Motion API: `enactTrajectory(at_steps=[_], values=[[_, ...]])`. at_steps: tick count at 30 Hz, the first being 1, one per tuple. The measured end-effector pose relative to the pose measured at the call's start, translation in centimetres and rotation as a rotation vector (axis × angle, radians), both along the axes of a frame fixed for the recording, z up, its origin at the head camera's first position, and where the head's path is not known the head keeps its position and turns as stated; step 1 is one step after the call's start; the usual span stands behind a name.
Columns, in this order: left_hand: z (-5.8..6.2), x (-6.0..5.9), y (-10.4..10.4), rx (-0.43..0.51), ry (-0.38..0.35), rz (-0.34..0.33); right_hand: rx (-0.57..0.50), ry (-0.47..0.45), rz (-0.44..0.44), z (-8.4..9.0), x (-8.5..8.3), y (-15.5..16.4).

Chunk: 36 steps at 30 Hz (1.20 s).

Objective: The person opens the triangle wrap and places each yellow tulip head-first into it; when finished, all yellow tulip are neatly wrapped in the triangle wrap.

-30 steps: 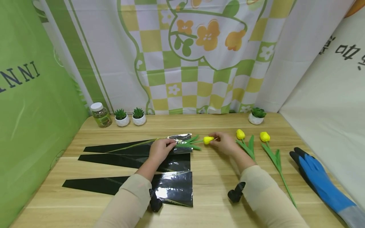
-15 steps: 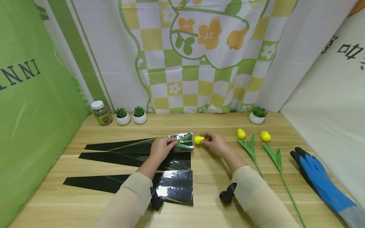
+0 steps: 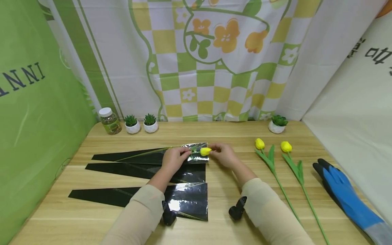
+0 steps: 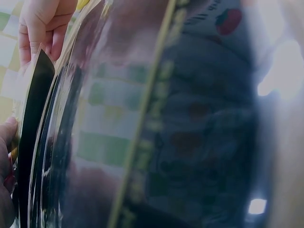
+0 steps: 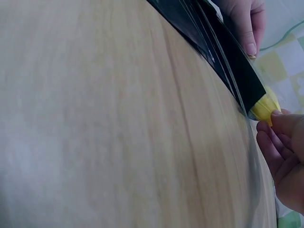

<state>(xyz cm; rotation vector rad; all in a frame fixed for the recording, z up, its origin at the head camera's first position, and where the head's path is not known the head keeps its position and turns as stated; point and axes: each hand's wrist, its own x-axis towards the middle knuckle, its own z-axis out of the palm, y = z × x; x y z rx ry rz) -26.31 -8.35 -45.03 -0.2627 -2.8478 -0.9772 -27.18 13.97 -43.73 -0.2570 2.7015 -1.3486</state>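
**Tabletop: tulip entering sleeve**

On table centre, left to right: left hand (image 3: 174, 159) pinching the mouth of the black sleeve (image 3: 159, 155); yellow tulip (image 3: 205, 151) lying left-right, stem inside the sleeve, head at its mouth; right hand (image 3: 224, 154) gripping the head. Two loose tulips (image 3: 272, 160) further right.

Three wrapping sleeves (image 3: 147, 177) lie at the desk's (image 3: 232, 132) centre; two tulips (image 3: 275, 166) at three o'clock; glove (image 3: 343, 190) beyond them.
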Motion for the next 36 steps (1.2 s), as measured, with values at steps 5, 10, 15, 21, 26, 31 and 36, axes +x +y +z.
enactTrajectory(at_steps=[5,10,15,21,26,31,36], values=[[0.0,0.0,0.1,0.002,-0.002,0.003,-0.021,-0.017,0.002,-0.3,-0.1,-0.4],[-0.1,-0.2,0.2,0.011,0.002,0.009,-0.07,-0.035,-0.001,-1.0,-0.6,-0.7],[0.1,-0.2,0.2,0.008,0.009,0.01,-0.078,-0.043,-0.006,-1.3,-1.0,-1.2],[0.1,-0.1,0.2,0.012,0.017,0.006,-0.052,-0.044,-0.006,-1.3,-1.2,-1.6],[0.2,-0.1,0.2,0.002,0.018,0.007,0.012,-0.033,-0.002,-1.2,-1.2,-2.0],[0.2,-0.1,0.1,-0.012,0.002,-0.014,0.009,-0.044,-0.001,-1.1,-1.1,-2.3],[0.2,-0.2,0.0,-0.021,-0.011,-0.069,0.014,-0.04,0.002,-1.0,-1.0,-2.3]])
